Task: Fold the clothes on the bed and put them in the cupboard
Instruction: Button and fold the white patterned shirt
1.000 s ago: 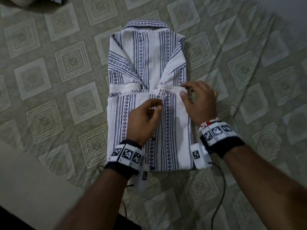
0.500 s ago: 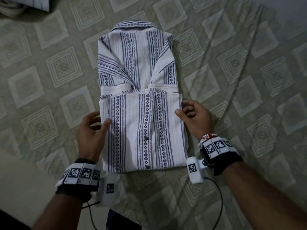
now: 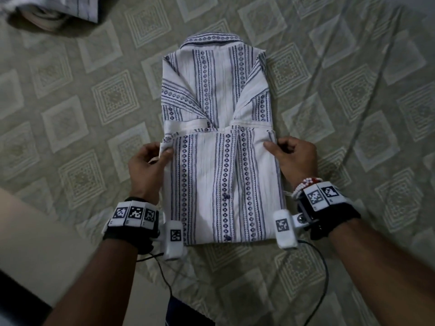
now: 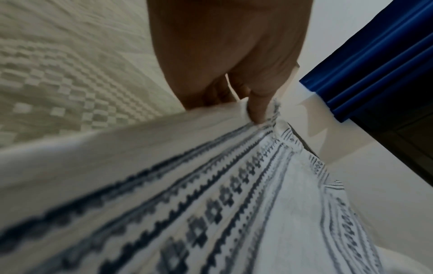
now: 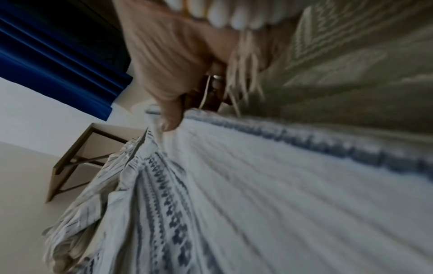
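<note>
A white shirt with blue patterned stripes (image 3: 219,142) lies folded on the bed, collar away from me, its lower half turned up over the sleeves. My left hand (image 3: 150,165) pinches the left corner of that turned-up flap, thumb on top. At the right corner my right hand (image 3: 292,158) pinches the same flap. The left wrist view shows a thumb (image 4: 257,109) pressing down on the striped shirt's (image 4: 211,204) edge. In the right wrist view the thumb (image 5: 168,118) grips the shirt (image 5: 234,185) fold, with fingers underneath.
The bed carries a green-beige sheet with square patterns (image 3: 89,95). More folded cloth (image 3: 58,10) lies at the far left corner. A blue curtain (image 4: 374,64) and a small wooden table (image 5: 77,157) stand beyond the bed. Cables trail from my wrists.
My left hand left the middle of the shirt and went to its left edge. Both hands then slid up the sides to the flap's corners and pinched them.
</note>
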